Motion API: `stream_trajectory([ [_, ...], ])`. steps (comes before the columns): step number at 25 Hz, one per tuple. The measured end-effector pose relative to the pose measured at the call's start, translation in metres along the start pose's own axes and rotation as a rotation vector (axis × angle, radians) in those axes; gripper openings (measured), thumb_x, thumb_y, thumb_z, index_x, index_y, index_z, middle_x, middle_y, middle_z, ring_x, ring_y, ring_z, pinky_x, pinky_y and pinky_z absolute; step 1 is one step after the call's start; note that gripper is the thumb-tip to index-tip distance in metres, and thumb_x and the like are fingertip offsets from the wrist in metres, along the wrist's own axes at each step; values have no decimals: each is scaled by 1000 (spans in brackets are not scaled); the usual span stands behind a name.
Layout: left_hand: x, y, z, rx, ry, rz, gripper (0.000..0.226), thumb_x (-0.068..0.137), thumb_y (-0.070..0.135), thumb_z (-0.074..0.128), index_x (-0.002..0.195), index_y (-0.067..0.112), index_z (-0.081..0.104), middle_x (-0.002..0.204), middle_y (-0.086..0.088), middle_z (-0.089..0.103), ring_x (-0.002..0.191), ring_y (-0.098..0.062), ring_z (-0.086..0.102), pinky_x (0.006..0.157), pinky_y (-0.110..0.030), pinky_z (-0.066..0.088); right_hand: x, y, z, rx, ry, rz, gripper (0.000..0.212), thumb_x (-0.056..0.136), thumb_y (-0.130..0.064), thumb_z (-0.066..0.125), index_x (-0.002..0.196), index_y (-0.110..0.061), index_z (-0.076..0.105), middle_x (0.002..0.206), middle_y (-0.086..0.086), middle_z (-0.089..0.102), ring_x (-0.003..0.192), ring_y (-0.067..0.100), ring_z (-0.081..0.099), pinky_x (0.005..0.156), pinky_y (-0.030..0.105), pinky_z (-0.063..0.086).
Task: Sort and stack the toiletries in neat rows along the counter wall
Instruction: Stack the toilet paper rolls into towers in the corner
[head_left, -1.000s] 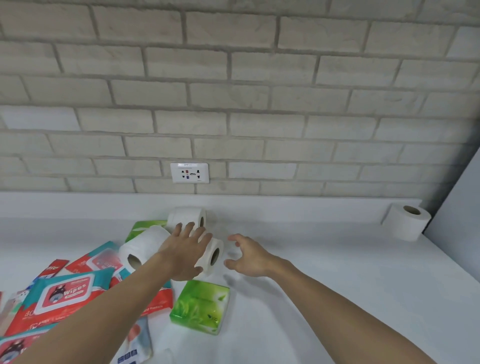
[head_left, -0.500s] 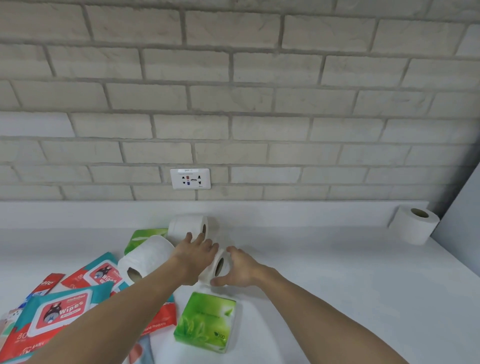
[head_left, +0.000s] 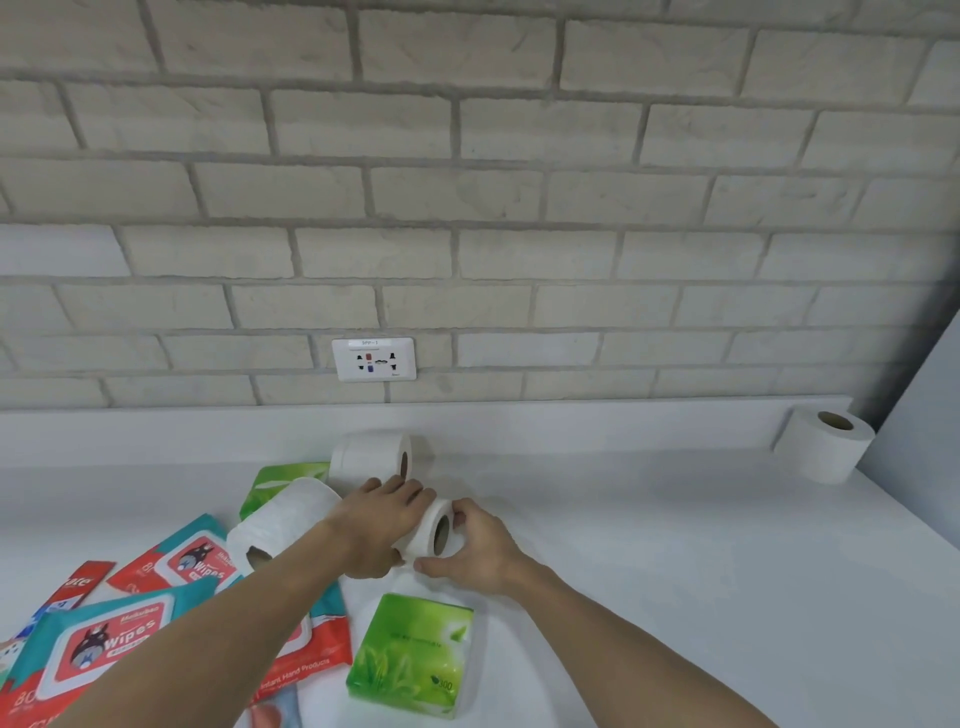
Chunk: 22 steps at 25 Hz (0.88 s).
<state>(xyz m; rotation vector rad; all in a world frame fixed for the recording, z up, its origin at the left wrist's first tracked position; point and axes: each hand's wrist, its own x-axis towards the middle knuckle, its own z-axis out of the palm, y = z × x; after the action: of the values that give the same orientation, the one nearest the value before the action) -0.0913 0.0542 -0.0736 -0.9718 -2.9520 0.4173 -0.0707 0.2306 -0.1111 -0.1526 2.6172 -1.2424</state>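
Note:
A white toilet roll (head_left: 435, 531) lies on its side in the middle of the white counter (head_left: 675, 571). My left hand (head_left: 382, 525) covers its left side and my right hand (head_left: 470, 545) cups its open end, so both grip it. Another roll (head_left: 363, 462) lies just behind, near the wall ledge. A third roll (head_left: 283, 519) lies to the left, partly under my left forearm. One more roll (head_left: 823, 441) stands upright in the far right corner. A green tissue pack (head_left: 413, 657) lies in front of my hands.
Red and teal wipes packs (head_left: 114, 639) and a toothpaste box (head_left: 78, 584) are heaped at the left front. A second green tissue pack (head_left: 280, 480) peeks out behind the rolls. A wall socket (head_left: 374, 358) sits above the ledge. A grey panel (head_left: 919, 431) bounds the right.
My right hand has moved left from open air onto the roll's open end and closed around it. My left hand stayed on the roll.

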Motion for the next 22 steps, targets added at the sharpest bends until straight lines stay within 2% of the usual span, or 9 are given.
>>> stream_trajectory([
  [3, -1, 0, -2, -80, 69, 7, 77, 77, 46, 66, 140, 22, 28, 138, 2, 39, 124, -20, 43, 102, -36, 38, -8, 1, -6, 163, 25, -44, 73, 63, -35, 89, 124, -23, 50, 112, -13, 54, 103, 10, 55, 89, 24, 48],
  [6, -1, 2, -6, -203, 126, 16, 79, 75, 50, 67, 139, 26, 29, 135, 6, 41, 122, -17, 44, 100, -36, 41, -16, 4, -13, 261, 68, -74, 75, 61, -34, 90, 123, -25, 50, 117, -9, 54, 103, 13, 58, 92, 31, 52],
  [11, 1, 13, -17, -448, 216, 26, 84, 72, 50, 72, 140, 24, 29, 133, 6, 42, 120, -16, 43, 105, -34, 39, -38, 0, -33, 329, 178, -120, 77, 61, -30, 90, 126, -27, 50, 121, -6, 50, 99, 17, 61, 81, 29, 56],
  [14, 3, 25, -27, -612, 265, 5, 84, 72, 45, 75, 140, 24, 32, 132, 6, 44, 118, -15, 45, 104, -31, 38, -55, -4, -49, 425, 226, -151, 76, 65, -20, 90, 129, -25, 48, 118, -6, 51, 91, 12, 63, 73, 22, 56],
  [17, 8, 42, -32, -763, 294, 5, 81, 69, 48, 75, 137, 27, 35, 128, 8, 47, 117, -12, 47, 103, -35, 42, -76, -1, -63, 505, 283, -142, 77, 67, -20, 90, 131, -29, 47, 118, -9, 52, 90, 11, 66, 73, 23, 57],
  [22, 23, 80, -43, -983, 312, -4, 77, 67, 41, 81, 133, 29, 42, 128, 13, 52, 117, -9, 50, 103, -32, 43, -108, 16, -84, 644, 398, -96, 84, 69, -22, 88, 134, -36, 38, 122, -10, 56, 96, 2, 65, 68, 13, 52],
])
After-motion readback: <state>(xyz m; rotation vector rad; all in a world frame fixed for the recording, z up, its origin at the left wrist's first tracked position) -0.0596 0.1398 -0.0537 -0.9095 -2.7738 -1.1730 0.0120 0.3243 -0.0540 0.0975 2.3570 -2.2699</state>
